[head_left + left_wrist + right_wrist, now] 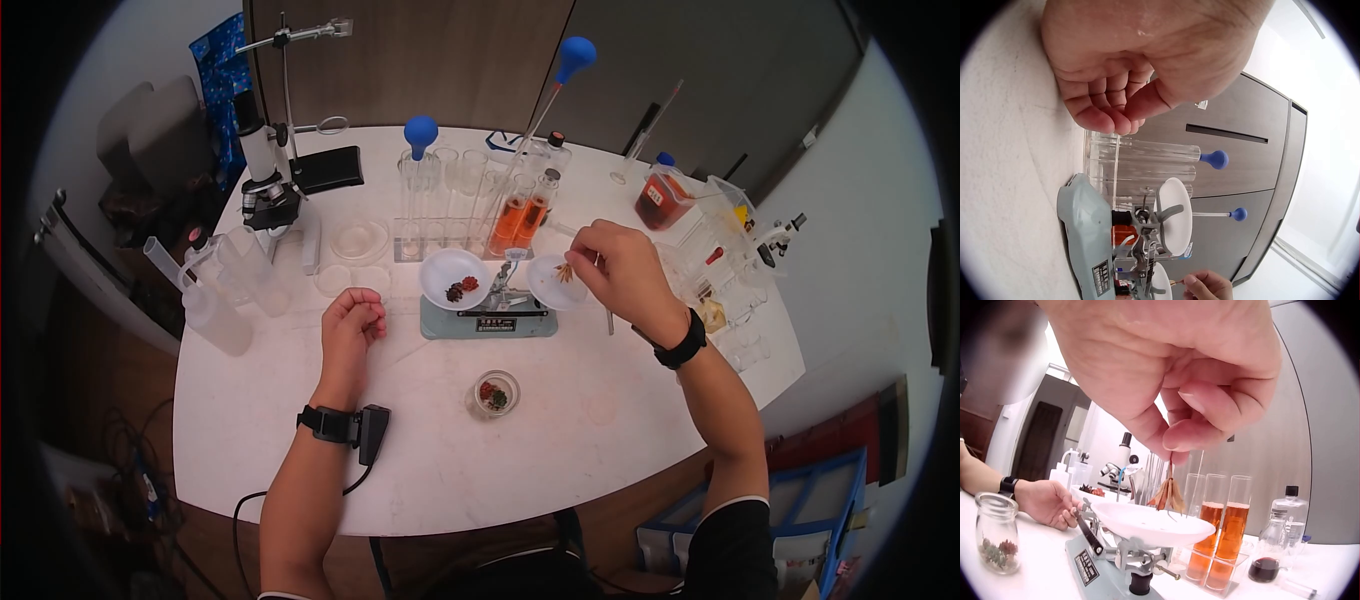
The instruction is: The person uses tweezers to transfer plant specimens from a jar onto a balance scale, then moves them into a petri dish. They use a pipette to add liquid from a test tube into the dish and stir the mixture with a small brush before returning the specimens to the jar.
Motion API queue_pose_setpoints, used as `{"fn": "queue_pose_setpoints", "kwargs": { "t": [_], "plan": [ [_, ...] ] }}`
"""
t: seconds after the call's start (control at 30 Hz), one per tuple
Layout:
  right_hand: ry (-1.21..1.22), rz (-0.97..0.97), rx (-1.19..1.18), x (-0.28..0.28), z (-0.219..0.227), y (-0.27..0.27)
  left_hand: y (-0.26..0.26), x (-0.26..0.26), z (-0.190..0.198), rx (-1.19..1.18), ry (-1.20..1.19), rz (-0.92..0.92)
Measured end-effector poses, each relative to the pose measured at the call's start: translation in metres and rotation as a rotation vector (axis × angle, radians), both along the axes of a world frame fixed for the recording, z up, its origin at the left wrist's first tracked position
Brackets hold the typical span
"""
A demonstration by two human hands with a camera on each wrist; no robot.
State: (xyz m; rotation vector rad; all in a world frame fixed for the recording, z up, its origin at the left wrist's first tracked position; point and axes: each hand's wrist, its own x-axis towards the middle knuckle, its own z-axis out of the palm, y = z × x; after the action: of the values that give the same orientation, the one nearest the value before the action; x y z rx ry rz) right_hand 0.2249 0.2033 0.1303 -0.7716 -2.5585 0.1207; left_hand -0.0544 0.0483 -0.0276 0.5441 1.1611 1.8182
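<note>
My right hand (625,272) pinches a small dried flower (1168,495) by its thin stem, between thumb and fingertips. The orange-brown petals hang down over the right white pan (1147,522) of a grey-green balance scale (488,322). On the scale's left pan (436,292) lie dark and red dried bits (461,288). My left hand (348,335) rests on the table left of the scale, its fingers loosely curled around nothing. In front of the scale stands an uncapped small glass jar (997,534) with red, green and pale dried pieces inside.
Behind the scale, a rack holds test tubes, two with orange liquid (515,225). Droppers with blue bulbs (421,133) stand upright nearby. At left are a microscope (266,180), wash bottles (215,315) and petri dishes (358,240); glassware and a red-liquid container (662,198) sit at right.
</note>
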Motion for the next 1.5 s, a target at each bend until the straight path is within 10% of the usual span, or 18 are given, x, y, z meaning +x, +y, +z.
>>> {"fn": "queue_pose_setpoints", "kwargs": {
  "t": [0.4, 0.8, 1.0, 1.2, 1.5],
  "plan": [
    [0.819, -0.016, -1.180, 0.031, -0.004, 0.012, -0.002, 0.003, 0.006, -0.030, 0.002, 0.010],
    [1.003, 0.124, -1.561, 0.033, -0.017, 0.008, -0.001, 0.002, 0.004, -0.015, 0.001, 0.000],
    [0.874, 0.122, -1.396, 0.030, -0.014, -0.013, -0.003, 0.003, 0.007, -0.029, -0.001, 0.005],
    [0.321, 0.294, -0.426, 0.010, -0.019, -0.066, -0.003, 0.003, 0.008, -0.033, 0.006, 0.003],
    [0.181, 0.349, -0.415, 0.001, -0.028, -0.093, -0.002, 0.001, 0.005, -0.019, 0.008, -0.001]
  ]
}}
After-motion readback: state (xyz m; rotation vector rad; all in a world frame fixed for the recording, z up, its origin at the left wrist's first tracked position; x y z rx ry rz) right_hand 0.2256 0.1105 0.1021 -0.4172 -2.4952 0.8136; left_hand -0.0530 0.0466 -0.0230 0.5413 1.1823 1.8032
